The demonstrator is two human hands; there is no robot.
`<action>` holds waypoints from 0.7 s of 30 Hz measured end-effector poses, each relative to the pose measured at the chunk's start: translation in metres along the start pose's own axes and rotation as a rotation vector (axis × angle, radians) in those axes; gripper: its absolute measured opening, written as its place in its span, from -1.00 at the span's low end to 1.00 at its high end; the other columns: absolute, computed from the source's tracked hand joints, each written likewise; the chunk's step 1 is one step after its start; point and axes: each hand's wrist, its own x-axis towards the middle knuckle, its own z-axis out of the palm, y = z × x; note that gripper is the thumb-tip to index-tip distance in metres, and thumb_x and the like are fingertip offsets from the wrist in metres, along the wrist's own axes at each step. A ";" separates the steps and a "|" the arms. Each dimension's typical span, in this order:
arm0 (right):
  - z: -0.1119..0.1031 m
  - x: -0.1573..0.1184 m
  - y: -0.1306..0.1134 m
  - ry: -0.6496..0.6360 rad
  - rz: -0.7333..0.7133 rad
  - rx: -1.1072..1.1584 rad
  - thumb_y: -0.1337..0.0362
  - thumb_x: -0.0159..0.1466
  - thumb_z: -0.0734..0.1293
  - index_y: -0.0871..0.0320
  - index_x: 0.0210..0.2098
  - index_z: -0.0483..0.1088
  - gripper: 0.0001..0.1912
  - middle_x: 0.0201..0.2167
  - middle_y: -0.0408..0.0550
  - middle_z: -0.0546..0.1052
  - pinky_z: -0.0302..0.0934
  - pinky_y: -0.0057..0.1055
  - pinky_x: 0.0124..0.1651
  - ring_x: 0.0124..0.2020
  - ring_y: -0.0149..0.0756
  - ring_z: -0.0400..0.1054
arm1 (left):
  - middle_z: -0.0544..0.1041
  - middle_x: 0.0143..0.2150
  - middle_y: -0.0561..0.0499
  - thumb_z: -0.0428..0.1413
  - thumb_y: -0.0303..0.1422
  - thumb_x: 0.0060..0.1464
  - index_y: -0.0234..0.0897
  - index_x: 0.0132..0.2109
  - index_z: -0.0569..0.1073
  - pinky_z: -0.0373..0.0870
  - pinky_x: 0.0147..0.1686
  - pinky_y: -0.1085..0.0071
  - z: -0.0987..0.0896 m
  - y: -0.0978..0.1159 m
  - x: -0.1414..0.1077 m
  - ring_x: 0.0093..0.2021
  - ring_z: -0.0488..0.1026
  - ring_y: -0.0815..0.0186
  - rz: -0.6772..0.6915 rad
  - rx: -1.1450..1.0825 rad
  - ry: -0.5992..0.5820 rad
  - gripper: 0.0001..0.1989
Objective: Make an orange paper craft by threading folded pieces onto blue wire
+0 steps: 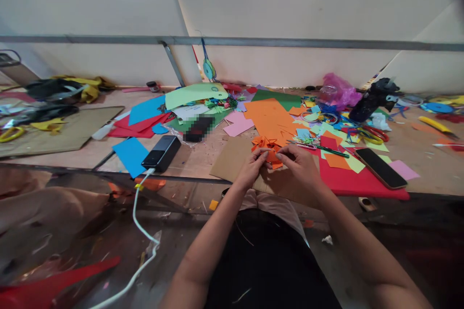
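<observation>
Both hands meet over a piece of brown cardboard (pixel 228 158) at the table's front edge. My left hand (pixel 254 163) pinches the left side of a small orange paper piece (pixel 274 158). On its right side, my right hand (pixel 295 160) has thumb and fingers closed on the same piece. Its exact shape is partly hidden by the fingers. Just behind lie cut and folded orange paper scraps (pixel 263 142), and beyond them a large orange sheet (pixel 270 118). A dark green pen (pixel 332 151) lies right of my right hand.
A black power bank (pixel 162 153) with a white cable (pixel 136 207) stands left near the edge. To the right are a phone (pixel 380 168) on red paper (pixel 357 184), scissors (pixel 373 136), a dark bottle (pixel 373 101) and a yellow cutter (pixel 435 125).
</observation>
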 end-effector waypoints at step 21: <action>0.020 -0.006 0.012 0.066 -0.073 -0.140 0.19 0.38 0.27 0.07 -0.35 0.45 -0.80 -0.37 -0.01 0.58 0.24 -0.29 -0.25 -0.29 -0.16 0.45 | 0.57 -0.43 -0.02 0.30 0.03 0.02 -0.33 -0.22 0.63 0.34 -0.39 0.47 -0.003 -0.005 0.005 -0.44 0.45 0.37 0.000 -0.047 -0.032 -0.54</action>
